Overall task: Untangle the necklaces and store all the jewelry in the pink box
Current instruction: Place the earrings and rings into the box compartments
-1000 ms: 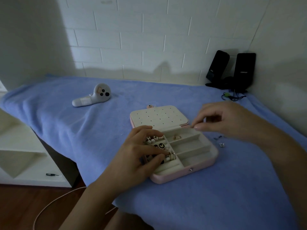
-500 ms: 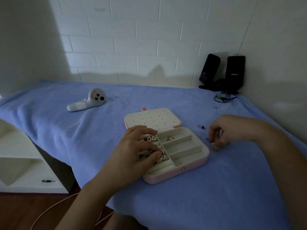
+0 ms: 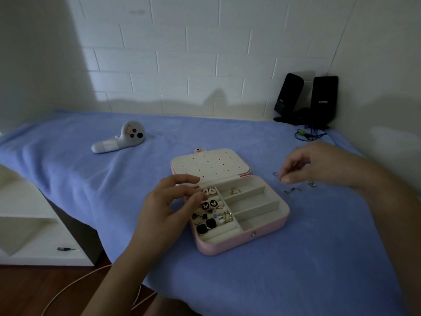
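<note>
Fingers (image 3: 287, 177) of right hand (image 3: 319, 165), right of frame, pinch a small silver ring (image 3: 282, 180); left hand (image 3: 168, 201) hovers loosely curled, grasping nothing, over open pink leatherette jewelry box (image 3: 239, 242).

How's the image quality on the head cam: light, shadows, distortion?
Head view: dim, bluish; a broad shadow darkens the lower brick wall. Wide-angle bending curves the wall lines near the edges. The pink box reads clearly; the loose pieces by the right hand are too small to identify.
</note>
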